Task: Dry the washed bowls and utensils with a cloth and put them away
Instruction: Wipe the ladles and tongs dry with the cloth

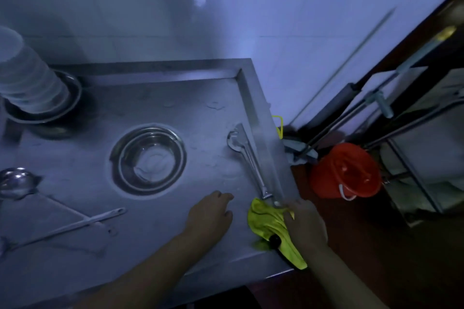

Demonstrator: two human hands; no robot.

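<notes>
A steel bowl (149, 159) stands upright in the middle of the steel counter (75, 246). Metal tongs (247, 157) lie along the counter's raised right rim. My right hand (305, 223) grips a yellow-green cloth (270, 227) at the near end of the tongs, and a small dark object shows under the cloth. My left hand (213, 211) hovers flat over the counter just left of the cloth, fingers relaxed and holding nothing. A ladle (17, 183) and a long-handled utensil (75, 224) lie at the left.
A tilted stack of white bowls (27, 78) sits in a steel basin (64, 105) at the back left. Right of the counter, on the dark floor, are a red bucket (347, 170), leaning mop handles (351, 108) and a metal rack (414, 178).
</notes>
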